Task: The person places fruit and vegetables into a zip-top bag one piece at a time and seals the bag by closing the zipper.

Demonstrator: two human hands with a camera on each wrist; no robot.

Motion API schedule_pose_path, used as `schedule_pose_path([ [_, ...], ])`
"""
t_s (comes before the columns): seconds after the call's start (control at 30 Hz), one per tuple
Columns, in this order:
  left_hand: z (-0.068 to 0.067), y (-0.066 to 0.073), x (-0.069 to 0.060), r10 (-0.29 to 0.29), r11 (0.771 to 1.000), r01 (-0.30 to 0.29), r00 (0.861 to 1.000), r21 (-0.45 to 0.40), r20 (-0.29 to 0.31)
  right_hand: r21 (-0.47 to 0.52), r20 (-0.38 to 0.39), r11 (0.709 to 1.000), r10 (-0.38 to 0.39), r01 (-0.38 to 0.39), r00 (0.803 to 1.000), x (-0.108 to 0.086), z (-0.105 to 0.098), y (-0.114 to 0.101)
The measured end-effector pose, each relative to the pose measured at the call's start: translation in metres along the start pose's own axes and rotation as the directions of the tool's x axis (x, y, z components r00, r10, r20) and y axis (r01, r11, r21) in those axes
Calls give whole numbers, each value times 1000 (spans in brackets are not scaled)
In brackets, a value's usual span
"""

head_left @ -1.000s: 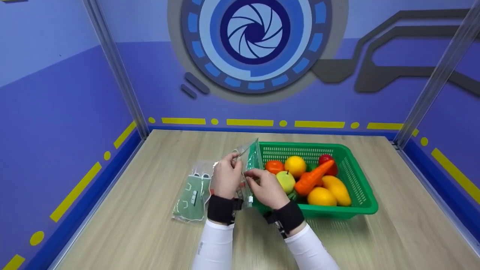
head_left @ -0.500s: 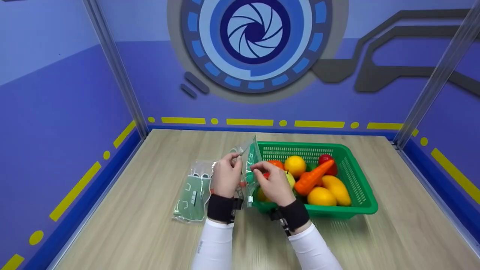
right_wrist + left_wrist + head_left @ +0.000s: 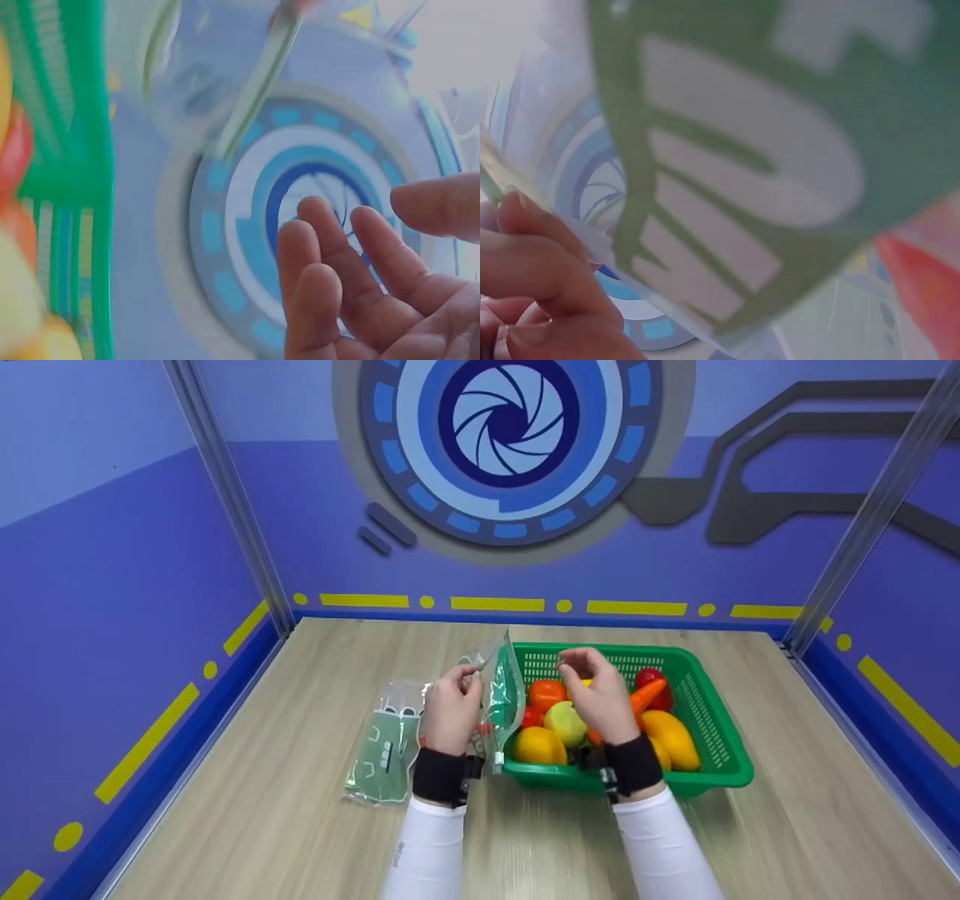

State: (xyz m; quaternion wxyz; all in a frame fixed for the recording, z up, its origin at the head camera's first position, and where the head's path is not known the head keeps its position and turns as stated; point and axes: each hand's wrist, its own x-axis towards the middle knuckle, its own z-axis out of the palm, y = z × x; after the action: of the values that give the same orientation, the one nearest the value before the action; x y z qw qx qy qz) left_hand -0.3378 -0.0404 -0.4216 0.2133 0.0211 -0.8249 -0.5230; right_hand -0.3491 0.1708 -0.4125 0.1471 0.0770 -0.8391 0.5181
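Toward the middle of the surface (image 3: 247,817), just beside the left end of the green basket (image 3: 726,720), a clear bag (image 3: 507,690) with green printing stands raised, its broad side tilted up. The left hand (image 3: 451,712) pinches its upper edge between thumb and fingers (image 3: 544,262); a small white slider (image 3: 499,758) sits at the end of the edge nearest the person. Whether the bag touches the basket rim I cannot tell.

The right hand (image 3: 602,701) hangs over the basket, its fingers loosely bent and holding nothing, the thumb standing a little apart from them.

The bag should handle as thin, light and floppy film, rather slick, apt to fold in on itself when only one edge is held. The best hold is probably a firm pinch at the edge by the slider, with a second pinch at the opposite end to keep it spread.

In the basket lie a yellow-green pear (image 3: 565,724), an orange carrot (image 3: 649,696) and a yellow mango (image 3: 671,739), which look smooth and firm; round pieces would be better cupped than pinched. Toward the surface's left edge, a flat green packet (image 3: 381,757) lies near the left hand.
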Motion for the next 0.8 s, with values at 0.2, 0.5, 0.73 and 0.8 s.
schedule_pose_path([
  [0.2,-1,-1,1,-4,1000,4,1000,-5,3,-278,98,950,176,-143,979,31,-33,20],
  [0.5,-4,-4,1,13,999,-13,1000,-29,-3,-647,102,740,324,-185,941,51,-61,39],
  [0.73,-6,-4,1,7,999,-7,1000,-44,-1,-683,-5,678,369,-273,929,52,-70,50],
  [0.8,-6,-3,1,7,999,-7,1000,-31,-2,-668,-2,689,375,-280,927,51,-73,53],
])
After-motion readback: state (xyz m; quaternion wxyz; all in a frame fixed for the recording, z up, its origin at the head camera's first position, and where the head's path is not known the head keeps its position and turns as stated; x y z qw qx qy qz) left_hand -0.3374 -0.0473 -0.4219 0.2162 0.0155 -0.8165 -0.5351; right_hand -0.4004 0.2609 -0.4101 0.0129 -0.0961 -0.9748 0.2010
